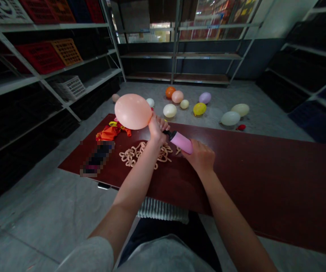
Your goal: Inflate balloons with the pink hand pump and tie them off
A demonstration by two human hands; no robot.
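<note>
A peach balloon [133, 111], swollen with air, points to the left above the dark red table [245, 177]. My left hand [157, 128] is closed around the balloon's neck, where it meets the black nozzle of a pink balloon pump [182, 142]. The pump slants down to the right, and my right hand [201, 155] grips its rear end. Beneath my left forearm lies a pile of beige, cord-like loops [131, 153]. Limp orange balloons [108, 133] rest on the table left of it, with a few yellow and pink ones among them.
A blurred dark flat object [98, 158] lies near the table's left edge. Several inflated balloons are on the floor beyond, among them a yellow one [199, 109] and a white one [230, 118]. Metal shelves [208, 56] stand behind; crates [39, 56] fill shelves at left.
</note>
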